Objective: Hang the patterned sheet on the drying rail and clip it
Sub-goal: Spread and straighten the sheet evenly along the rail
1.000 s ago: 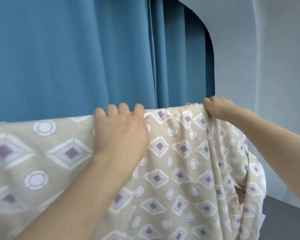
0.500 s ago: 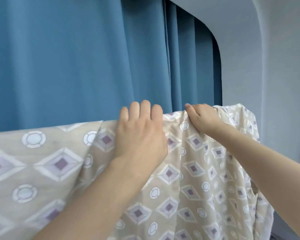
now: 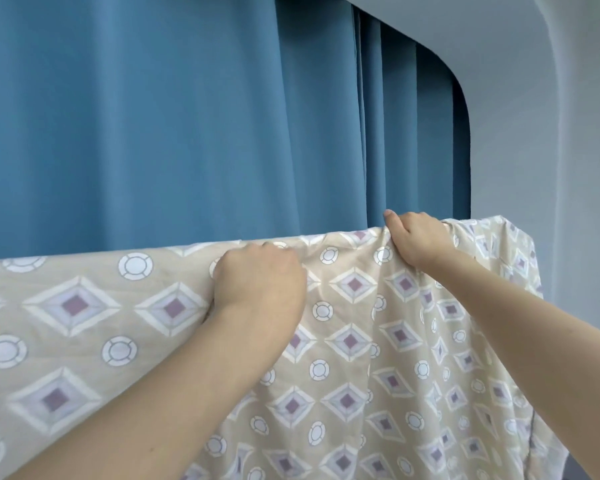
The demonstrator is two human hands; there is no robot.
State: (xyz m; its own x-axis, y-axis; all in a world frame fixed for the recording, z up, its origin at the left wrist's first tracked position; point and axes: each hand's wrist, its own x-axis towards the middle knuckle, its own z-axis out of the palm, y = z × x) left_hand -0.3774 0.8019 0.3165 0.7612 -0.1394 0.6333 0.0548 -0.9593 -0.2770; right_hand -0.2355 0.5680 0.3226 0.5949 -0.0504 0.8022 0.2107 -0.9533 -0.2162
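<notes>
1. While you look forward and slightly down, the patterned sheet [image 3: 354, 341] hangs in front of you, draped over a straight horizontal line that runs from the left edge of the view to the right; the rail itself is hidden under the cloth, so you cannot see it.
2. Your left hand [image 3: 260, 282] lies on the top fold of the sheet, a little left of the middle of the view. Its fingers are curled over the top edge and grip the cloth; the fingertips go behind the fold and you cannot see them.
3. Your right hand [image 3: 416, 240] is at the top edge too, near the left hand but apart from it. Its fingers are bent and pressed together, and they pinch a bunch of the cloth, with the thumb [image 3: 392, 220] raised just above the fold.
4. Between your two hands the cloth makes small wrinkles that run toward the right hand.
5. On the left side the sheet is flat and smooth, and on the right side it falls in loose folds and ends at a hanging corner [image 3: 520, 244].
6. Behind the sheet hangs a blue curtain [image 3: 153, 116] with long vertical pleats.
7. To the right of the curtain is a pale wall [image 3: 534, 116], and its edge near the curtain is rounded.
</notes>
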